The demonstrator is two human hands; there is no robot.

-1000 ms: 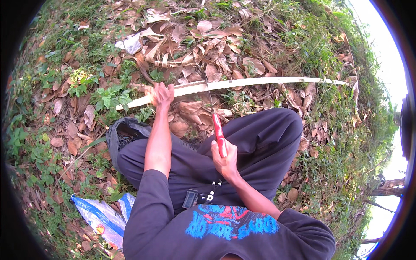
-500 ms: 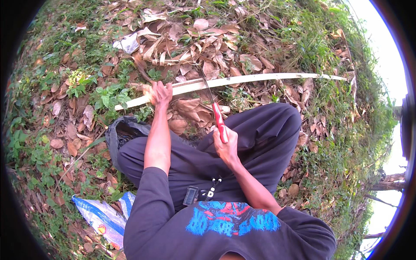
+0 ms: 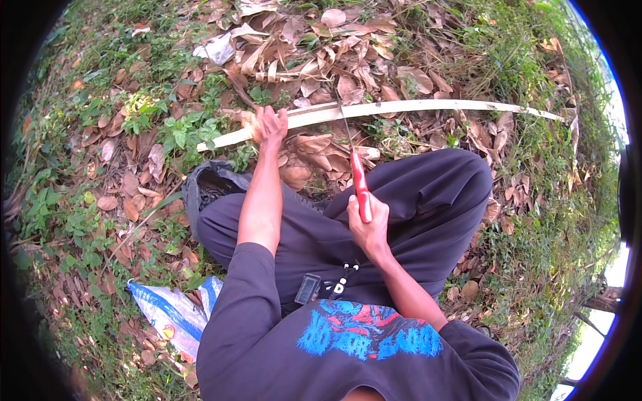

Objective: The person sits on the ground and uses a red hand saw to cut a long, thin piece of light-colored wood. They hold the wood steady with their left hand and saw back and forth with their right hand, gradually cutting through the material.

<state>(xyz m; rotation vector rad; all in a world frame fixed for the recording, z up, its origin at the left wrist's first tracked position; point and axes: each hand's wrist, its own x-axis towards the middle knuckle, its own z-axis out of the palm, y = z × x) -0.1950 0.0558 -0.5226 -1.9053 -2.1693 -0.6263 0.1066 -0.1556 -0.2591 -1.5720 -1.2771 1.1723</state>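
Fingers of the left hand (image 3: pixel 271 125) clamp the pale bamboo strip (image 3: pixel 401 107); the right hand (image 3: pixel 368 224) grips the red-handled knife (image 3: pixel 360 184), blade resting mid-strip. Shaving looks underway; the next stroke needs steady bracing.

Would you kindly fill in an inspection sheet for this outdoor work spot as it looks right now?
Surface: ground of grass, weeds and dry brown leaves.
Job's things: long pale bamboo strip lying across the ground ahead; red-handled knife, thin blade reaching up to the strip.
Clutter: dark bag by the left knee; blue-and-white sack at lower left; crumpled white scrap among the leaves.
Grippers: left hand grips the strip near its left end; right hand grips the knife handle.
Cables: nothing seen.
Surroundings: tree trunk base at the right rim.
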